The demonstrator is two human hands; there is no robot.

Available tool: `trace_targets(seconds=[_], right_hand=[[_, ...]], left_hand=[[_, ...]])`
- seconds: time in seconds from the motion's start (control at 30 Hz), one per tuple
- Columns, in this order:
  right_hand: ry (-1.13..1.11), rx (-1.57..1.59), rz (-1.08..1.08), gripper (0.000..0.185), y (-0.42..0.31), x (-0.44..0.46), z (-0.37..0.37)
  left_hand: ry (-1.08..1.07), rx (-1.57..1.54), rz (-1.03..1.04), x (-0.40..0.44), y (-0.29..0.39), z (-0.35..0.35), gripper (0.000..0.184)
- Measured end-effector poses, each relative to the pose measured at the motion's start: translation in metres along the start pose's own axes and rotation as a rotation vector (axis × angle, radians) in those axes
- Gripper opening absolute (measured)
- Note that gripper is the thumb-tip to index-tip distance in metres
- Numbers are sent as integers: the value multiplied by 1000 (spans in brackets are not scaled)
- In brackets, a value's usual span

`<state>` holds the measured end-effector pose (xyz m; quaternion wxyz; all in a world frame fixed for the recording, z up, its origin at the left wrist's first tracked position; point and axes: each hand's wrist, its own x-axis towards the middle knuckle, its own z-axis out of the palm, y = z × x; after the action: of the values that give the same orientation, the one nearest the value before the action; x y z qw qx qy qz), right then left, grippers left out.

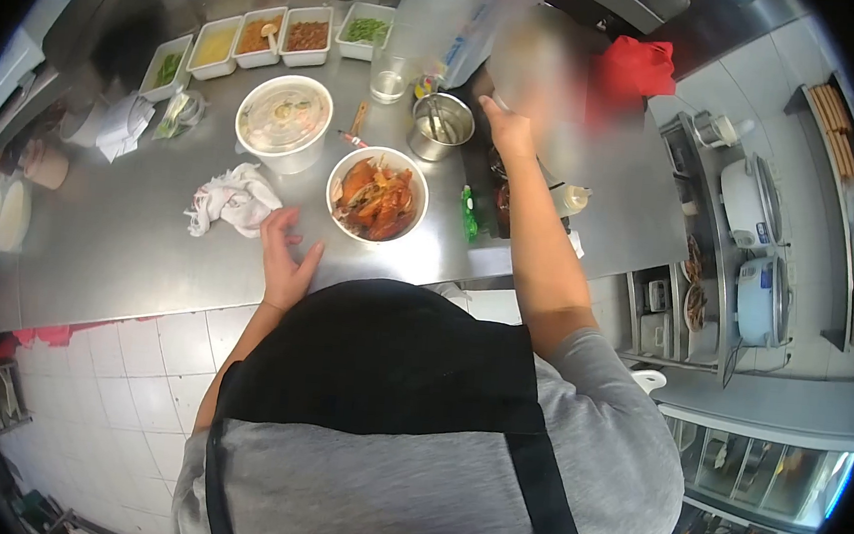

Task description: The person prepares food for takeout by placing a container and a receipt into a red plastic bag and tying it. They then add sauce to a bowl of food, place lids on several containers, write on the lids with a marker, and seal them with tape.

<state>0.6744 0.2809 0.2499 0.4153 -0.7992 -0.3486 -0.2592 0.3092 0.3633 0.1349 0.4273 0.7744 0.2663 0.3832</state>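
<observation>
My left hand point(289, 259) rests at the counter's front edge, fingers apart and holding nothing, just below a crumpled white cloth point(234, 200). To its right stands a white bowl point(377, 195) of reddish-brown cooked meat pieces. Behind the cloth is a round white tub point(284, 122) with a clear lid. My right hand point(508, 125) reaches to the back right, beside a blurred area; what it touches there is hidden by the blur. A metal pot point(441, 128) with utensils inside stands left of that hand.
Several white trays point(307, 37) of chopped ingredients line the back of the steel counter point(109, 232). A green item point(469, 213) lies right of the bowl. A squeeze bottle point(572, 199) is beside my right forearm. Rice cookers point(750, 200) stand on the right shelf.
</observation>
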Motion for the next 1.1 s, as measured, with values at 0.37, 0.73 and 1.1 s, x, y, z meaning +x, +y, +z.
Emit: trace_targets(seconds=[0.37, 0.73, 1.1], right_hand=[[-472, -124, 102, 47, 12, 74, -154], [-561, -191, 334, 63, 44, 7, -144], [-673, 749, 3, 59, -33, 44, -163]], left_hand=[[-8, 43, -6, 1, 4, 1, 59], [33, 105, 15, -1, 6, 3, 61], [-18, 421, 412, -12, 13, 6, 52]])
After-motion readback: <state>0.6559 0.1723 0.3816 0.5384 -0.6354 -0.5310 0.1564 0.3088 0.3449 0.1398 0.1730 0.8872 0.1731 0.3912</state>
